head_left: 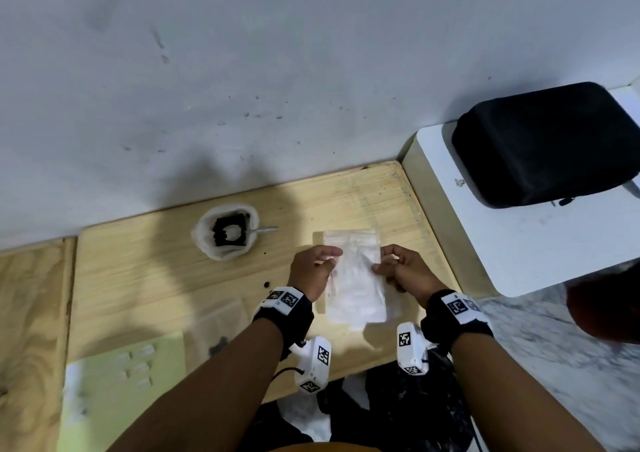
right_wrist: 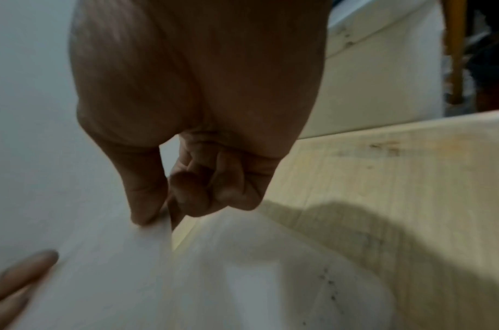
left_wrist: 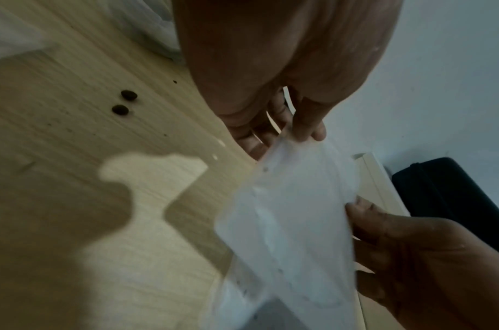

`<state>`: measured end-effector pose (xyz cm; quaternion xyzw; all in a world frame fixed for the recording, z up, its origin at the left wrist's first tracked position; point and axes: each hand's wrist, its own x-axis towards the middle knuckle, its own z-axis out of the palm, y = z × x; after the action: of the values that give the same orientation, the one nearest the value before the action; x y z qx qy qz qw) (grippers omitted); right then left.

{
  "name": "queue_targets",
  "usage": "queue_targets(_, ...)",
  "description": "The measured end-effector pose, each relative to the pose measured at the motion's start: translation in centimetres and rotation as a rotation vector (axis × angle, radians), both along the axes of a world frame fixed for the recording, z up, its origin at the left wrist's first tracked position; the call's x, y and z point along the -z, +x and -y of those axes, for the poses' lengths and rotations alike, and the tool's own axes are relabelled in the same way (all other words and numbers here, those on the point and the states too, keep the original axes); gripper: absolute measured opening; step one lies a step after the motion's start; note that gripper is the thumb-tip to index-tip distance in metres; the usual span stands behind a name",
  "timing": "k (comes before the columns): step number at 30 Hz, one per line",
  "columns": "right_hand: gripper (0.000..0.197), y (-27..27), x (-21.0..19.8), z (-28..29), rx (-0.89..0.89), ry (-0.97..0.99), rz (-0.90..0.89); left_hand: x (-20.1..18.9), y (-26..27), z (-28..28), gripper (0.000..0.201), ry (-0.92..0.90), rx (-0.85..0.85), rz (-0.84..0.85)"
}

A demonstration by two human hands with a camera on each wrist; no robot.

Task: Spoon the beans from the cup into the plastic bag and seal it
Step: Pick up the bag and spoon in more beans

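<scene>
A clear plastic bag [head_left: 356,289] is held above the wooden table [head_left: 145,278], upright and empty as far as I can see. My left hand [head_left: 313,271] pinches its left top edge and my right hand [head_left: 403,271] pinches its right top edge. The left wrist view shows the bag [left_wrist: 293,212] between my left thumb and fingers [left_wrist: 307,125]; the right wrist view shows my right thumb and forefinger [right_wrist: 146,201] closed on the bag [right_wrist: 115,268]. A white cup [head_left: 225,231] of dark beans stands at the back left, with a spoon [head_left: 263,230] resting in it.
Another flat bag [head_left: 349,238] lies on the table behind the held one. Loose beans [left_wrist: 123,102] lie on the wood near my left hand. A green sheet [head_left: 131,382] and bags lie at the front left. A black case [head_left: 547,143] sits on a white stand to the right.
</scene>
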<state>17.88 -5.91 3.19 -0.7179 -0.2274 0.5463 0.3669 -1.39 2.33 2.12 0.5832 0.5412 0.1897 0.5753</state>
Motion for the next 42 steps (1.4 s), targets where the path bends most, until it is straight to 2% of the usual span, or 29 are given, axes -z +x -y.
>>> queue_targets(3, 0.039, -1.2, -0.6, -1.6, -0.058, 0.079, 0.159, -0.7, -1.8, -0.7, 0.027, 0.094, 0.069, -0.03)
queue_targets(4, 0.039, -1.7, -0.8, -2.2, -0.075, 0.101, 0.217, -1.1, -2.4, -0.8, 0.028, 0.115, 0.112, -0.038)
queue_targets(6, 0.027, -2.9, -1.4, -3.8, -0.165, 0.088, 0.278, -1.5, -3.9, -1.1, 0.031, 0.145, 0.153, -0.037)
queue_targets(9, 0.013, -5.3, -3.3, -5.7, -0.351, -0.031, 0.243, -2.0, -6.4, -1.5, 0.028, 0.118, 0.082, -0.076)
queue_targets(11, 0.013, -7.0, -4.4, -6.5, -0.429, -0.081, 0.178, -2.1, -8.2, -1.7, 0.024, 0.159, -0.005, -0.124)
queue_targets(15, 0.015, -10.3, -4.6, -7.2, -0.381, -0.066, 0.097, -2.4, -11.3, -1.1, 0.013, 0.359, -0.156, -0.311)
queue_targets(17, 0.018, -11.9, -4.5, -7.3, -0.356, -0.026, 0.068, -2.9, -12.1, -1.0, 0.009, 0.398, -0.208, -0.269)
queue_targets(24, 0.02, -17.1, -4.1, -7.7, -0.423, 0.049, -0.045, -3.4, -14.3, -1.1, 0.036, 0.095, -0.291, -0.083)
queue_targets(28, 0.009, -17.9, -4.4, -7.6, -0.469, 0.041, -0.062, -4.2, -15.4, -1.1, 0.026, -0.027, -0.344, 0.08)
queue_targets(31, 0.011, -17.8, -4.4, -7.7, -0.477, 0.02, -0.09, -4.6, -15.9, -1.1, 0.017, -0.11, -0.337, 0.179)
queue_targets(35, 0.015, -18.0, -4.5, -7.5, -0.552, 0.085, -0.049, -5.3, -15.7, -1.0, 0.023, -0.113, -0.312, 0.088)
queue_targets(38, 0.01, -18.1, -4.8, -7.4, -0.583, 0.149, 0.008, -5.5, -15.6, -1.2, 0.028, -0.102, -0.243, 0.05)
queue_targets(42, 0.022, -18.1, -4.1, -7.9, -0.48, 0.205, 0.166, -5.8, -16.3, -1.5, 0.033, 0.019, -0.142, -0.047)
